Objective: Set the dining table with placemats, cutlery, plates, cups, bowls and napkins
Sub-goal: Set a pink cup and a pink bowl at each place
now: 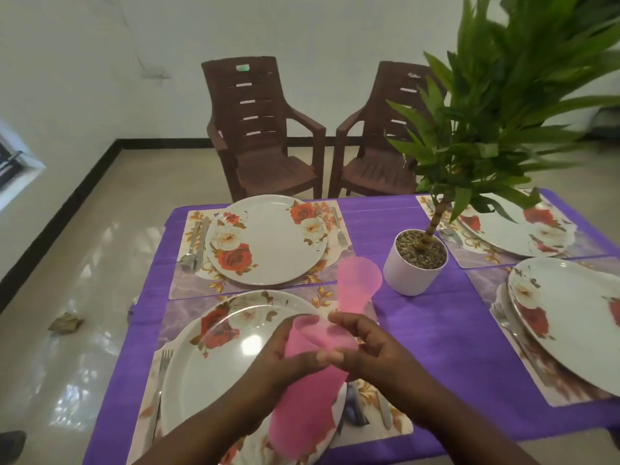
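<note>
Pink cups (312, 370) gripped by left hand (285, 355) and right hand (364, 347); stack count unclear, bottom blurred.

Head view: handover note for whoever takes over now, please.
Left hand and right hand both grip pink cups above the near-left plate; they look like a stack being pulled apart.
Done: four placemats, four plates, and cutlery at the settings where it shows.
Left: place the cups; no bowls or napkins in view.
Potted plant stands mid-table.
</note>
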